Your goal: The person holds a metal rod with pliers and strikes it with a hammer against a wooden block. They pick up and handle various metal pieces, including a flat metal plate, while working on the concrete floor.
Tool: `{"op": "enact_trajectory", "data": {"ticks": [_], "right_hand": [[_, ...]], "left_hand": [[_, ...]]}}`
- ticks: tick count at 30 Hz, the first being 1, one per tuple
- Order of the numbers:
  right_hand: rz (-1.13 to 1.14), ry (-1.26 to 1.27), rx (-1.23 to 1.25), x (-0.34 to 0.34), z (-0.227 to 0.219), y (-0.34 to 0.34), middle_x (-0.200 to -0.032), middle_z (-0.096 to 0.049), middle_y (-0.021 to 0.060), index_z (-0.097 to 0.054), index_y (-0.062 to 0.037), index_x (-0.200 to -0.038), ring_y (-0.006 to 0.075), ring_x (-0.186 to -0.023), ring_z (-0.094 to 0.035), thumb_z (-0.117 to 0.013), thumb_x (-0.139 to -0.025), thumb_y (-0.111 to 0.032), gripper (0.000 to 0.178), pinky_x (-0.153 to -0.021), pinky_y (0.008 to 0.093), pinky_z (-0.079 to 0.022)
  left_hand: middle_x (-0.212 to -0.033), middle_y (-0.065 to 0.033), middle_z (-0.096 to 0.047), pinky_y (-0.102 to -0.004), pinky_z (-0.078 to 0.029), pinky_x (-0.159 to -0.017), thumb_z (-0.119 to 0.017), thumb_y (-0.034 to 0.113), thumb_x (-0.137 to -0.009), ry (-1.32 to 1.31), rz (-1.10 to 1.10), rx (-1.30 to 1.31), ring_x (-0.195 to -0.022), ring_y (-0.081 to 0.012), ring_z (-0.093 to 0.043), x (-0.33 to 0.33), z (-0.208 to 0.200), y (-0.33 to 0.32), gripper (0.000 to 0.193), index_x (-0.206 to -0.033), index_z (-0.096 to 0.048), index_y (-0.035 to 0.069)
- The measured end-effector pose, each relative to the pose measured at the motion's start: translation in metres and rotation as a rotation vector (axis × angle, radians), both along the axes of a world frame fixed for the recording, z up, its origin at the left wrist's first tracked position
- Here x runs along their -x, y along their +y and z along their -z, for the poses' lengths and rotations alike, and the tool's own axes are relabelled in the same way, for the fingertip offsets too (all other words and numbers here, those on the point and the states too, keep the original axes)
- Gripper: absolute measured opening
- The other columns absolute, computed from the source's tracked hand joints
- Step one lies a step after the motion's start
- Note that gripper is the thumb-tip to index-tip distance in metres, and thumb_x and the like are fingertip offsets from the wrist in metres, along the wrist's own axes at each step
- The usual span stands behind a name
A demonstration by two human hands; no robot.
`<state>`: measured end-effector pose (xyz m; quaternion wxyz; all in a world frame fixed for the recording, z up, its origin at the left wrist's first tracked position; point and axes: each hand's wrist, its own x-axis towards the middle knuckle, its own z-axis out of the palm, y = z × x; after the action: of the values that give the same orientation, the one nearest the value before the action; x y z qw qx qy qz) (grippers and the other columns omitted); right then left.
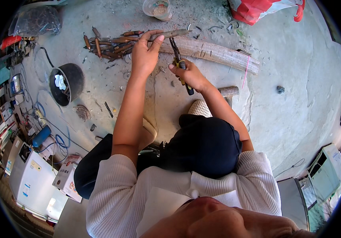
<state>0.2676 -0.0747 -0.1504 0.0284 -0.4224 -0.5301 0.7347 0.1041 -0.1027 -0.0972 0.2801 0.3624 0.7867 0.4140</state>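
Observation:
My left hand (145, 53) is closed around one end of a grey-brown tube (174, 34) that tapers to a thin tip pointing right. My right hand (190, 75) grips pliers (176, 52) with black and yellow handles. Their dark jaws point up and come close to the tube's underside; whether they touch it I cannot tell. Left of my left hand lies a pile of copper-brown tubes (111, 47) with narrowed ends. Under the tube and the pliers, a long, weathered grey-brown bar (210, 50) rests on the floor.
A hammer (229, 92) lies by my right forearm. On the left stands a black bucket (75, 81) with a white crumpled thing inside. A clear plastic tub (158, 11) and a red-and-white bag (254, 10) are at the far side. Cables and boxes crowd the left edge.

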Motion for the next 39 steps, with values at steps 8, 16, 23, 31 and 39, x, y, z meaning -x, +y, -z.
{"op": "enact_trajectory", "data": {"ticks": [8, 16, 23, 31, 39], "right_hand": [[0.006, -0.018, 0.085, -0.002, -0.01, 0.005, -0.08, -0.059, 0.0055, -0.061, -0.0022, -0.095, 0.0146, -0.076, -0.052, -0.066, -0.084, -0.043, 0.042, -0.069, 0.0298, -0.043], [-0.037, -0.015, 0.186, -0.005, -0.014, 0.01, -0.08, -0.057, 0.0041, -0.059, -0.0032, -0.094, 0.0133, -0.073, -0.05, -0.065, -0.084, -0.043, 0.042, -0.065, 0.027, -0.042], [-0.002, 0.002, 0.204, -0.003, -0.01, 0.006, -0.079, -0.056, 0.0041, -0.058, -0.0036, -0.091, 0.0129, -0.072, -0.049, -0.065, -0.085, -0.041, 0.039, -0.063, 0.0275, -0.042], [0.01, -0.007, 0.191, -0.001, -0.006, 0.002, -0.08, -0.056, 0.0028, -0.057, -0.0054, -0.093, 0.0117, -0.073, -0.05, -0.064, -0.086, -0.039, 0.035, -0.065, 0.0258, -0.04], [0.05, 0.058, 0.216, -0.001, -0.01, 0.002, -0.082, -0.057, 0.003, -0.057, -0.0054, -0.095, 0.0115, -0.075, -0.051, -0.064, -0.086, -0.04, 0.036, -0.068, 0.0251, -0.04]], "left_hand": [[-0.094, -0.0113, -0.068, -0.0309, -0.046, -0.082, -0.066, 0.027, -0.087, 0.207, 0.092, -0.01, -0.089, -0.0216, -0.063, 0.005, 0.011, -0.003, 0.025, -0.104, -0.067, 0.009], [-0.096, -0.0153, -0.067, -0.0386, -0.046, -0.083, -0.068, 0.025, -0.084, 0.378, 0.135, -0.052, -0.093, -0.0336, -0.062, 0.0, 0.01, -0.004, 0.022, -0.102, -0.068, 0.012], [-0.096, -0.0085, -0.067, -0.0406, -0.037, -0.09, -0.066, 0.03, -0.084, 0.43, 0.14, -0.041, -0.097, -0.0295, -0.057, -0.003, 0.011, -0.006, 0.023, -0.101, -0.069, 0.017], [-0.095, -0.0042, -0.067, -0.0398, -0.033, -0.091, -0.065, 0.03, -0.084, 0.465, 0.112, -0.084, -0.096, -0.0259, -0.056, -0.008, 0.016, -0.005, 0.021, -0.1, -0.069, 0.018], [-0.094, -0.0027, -0.067, -0.0395, -0.032, -0.091, -0.065, 0.027, -0.084, 0.506, 0.106, -0.086, -0.097, -0.0239, -0.055, -0.011, 0.019, -0.003, 0.019, -0.1, -0.069, 0.018]]}}
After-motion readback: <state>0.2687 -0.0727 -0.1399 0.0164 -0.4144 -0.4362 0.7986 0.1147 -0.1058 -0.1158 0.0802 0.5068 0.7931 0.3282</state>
